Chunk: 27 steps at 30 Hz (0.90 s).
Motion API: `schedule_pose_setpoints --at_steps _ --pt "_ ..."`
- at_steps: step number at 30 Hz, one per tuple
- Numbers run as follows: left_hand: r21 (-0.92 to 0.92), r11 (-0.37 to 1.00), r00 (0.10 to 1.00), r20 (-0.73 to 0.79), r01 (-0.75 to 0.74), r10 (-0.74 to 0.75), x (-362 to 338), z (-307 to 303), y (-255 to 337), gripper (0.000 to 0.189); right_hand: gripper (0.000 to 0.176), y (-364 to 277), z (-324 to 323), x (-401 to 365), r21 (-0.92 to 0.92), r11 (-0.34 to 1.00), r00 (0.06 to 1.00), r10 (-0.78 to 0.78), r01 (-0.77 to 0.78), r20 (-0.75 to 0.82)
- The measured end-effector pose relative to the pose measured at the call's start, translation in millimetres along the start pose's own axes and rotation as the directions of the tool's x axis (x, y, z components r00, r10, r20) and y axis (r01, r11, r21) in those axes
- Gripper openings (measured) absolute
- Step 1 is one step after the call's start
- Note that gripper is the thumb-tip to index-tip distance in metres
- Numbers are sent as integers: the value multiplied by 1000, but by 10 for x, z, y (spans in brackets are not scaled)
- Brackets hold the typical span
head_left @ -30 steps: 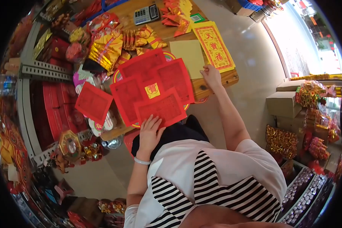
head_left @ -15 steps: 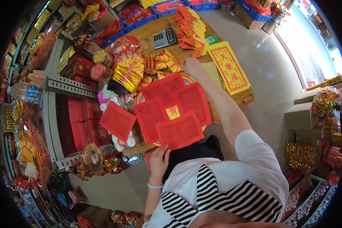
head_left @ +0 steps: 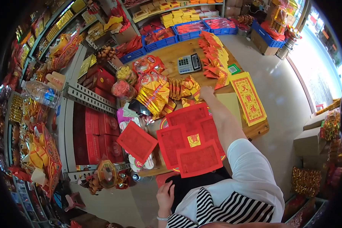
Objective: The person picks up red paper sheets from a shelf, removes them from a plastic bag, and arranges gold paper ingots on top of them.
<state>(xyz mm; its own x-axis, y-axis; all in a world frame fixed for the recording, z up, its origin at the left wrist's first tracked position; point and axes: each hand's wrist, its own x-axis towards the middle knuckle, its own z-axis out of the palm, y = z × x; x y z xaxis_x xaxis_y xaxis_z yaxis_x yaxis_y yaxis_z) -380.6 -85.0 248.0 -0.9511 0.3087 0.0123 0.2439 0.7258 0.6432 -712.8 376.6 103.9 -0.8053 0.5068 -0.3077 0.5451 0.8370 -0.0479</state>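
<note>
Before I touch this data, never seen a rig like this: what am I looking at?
No machine here: a person works bare-handed, seen by a wide-angle camera worn on their head, looking forward and down. Ahead is a wooden table. Red sheets surround a small yellow square; beyond sit a calculator and folded gold-and-red papers, with yellow printed sheets to the right. As for the hands, the right hand reaches beside the folded papers; its grip is hidden. The left hand is near the lap, with nothing visible in it.
</note>
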Motion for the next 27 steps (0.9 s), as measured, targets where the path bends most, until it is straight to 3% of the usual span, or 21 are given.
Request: schedule_pose_setpoints --at_steps 3,5,6,8,9,11,12,13,14,15,16,17,20,21,23,27 --pt "-28 999 1000 -7 -18 18 152 2 68 21 41 -3 144 254 -26 1000 999 -1 0 -46" --pt "-119 992 999 -9 34 -36 270 3 157 19 40 -10 -52 -5 84 996 964 42 -21 -261" --pt "-129 991 999 -12 29 -31 330 36 174 19 40 7 -218 -197 77 997 962 44 -24 -269" --pt "-489 853 983 92 181 -156 464 145 192 24 35 54 -560 -696 271 945 899 -47 181 -435" --pt "-499 850 985 94 170 -141 548 203 248 24 32 49 -687 -1027 306 897 816 -96 320 -571" --pt "-801 541 958 135 256 -254 721 339 420 32 18 -2 -933 -1820 158 737 563 -340 657 -753" --pt "-896 346 939 179 278 -293 814 401 519 36 13 -19 -1070 -2313 38 731 552 -478 681 -683" --pt "-947 135 918 237 291 -318 896 451 614 40 9 -54 -621 -2395 -267 748 547 -637 607 -543" --pt "-943 -38 877 322 331 -357 960 421 765 45 10 -113 -719 -2838 -8 576 408 -589 817 -697" --pt "-907 -208 827 419 365 -375 1012 395 909 50 12 -131 -705 -3243 84 444 377 -629 892 -680" --pt "-898 -204 836 438 389 -332 1026 475 902 50 19 -83 -610 -3518 23 433 385 -777 901 -498" --pt "-887 -250 860 446 388 -247 992 583 797 51 24 -72 -422 -3786 34 392 346 -766 919 -541" --pt "-845 -278 877 480 456 -20 920 753 680 50 35 224 -514 -4122 317 350 460 -789 881 -408" --pt "-833 -264 866 499 487 25 904 773 830 50 35 330 -528 -4149 306 388 490 -762 869 -424" --pt "-774 -270 812 580 572 56 785 778 1140 54 36 491 -552 -4182 540 315 570 -713 781 -408" --pt "-780 -183 798 599 599 62 696 951 1366 54 28 590 -297 -4133 451 403 594 -661 797 -459"
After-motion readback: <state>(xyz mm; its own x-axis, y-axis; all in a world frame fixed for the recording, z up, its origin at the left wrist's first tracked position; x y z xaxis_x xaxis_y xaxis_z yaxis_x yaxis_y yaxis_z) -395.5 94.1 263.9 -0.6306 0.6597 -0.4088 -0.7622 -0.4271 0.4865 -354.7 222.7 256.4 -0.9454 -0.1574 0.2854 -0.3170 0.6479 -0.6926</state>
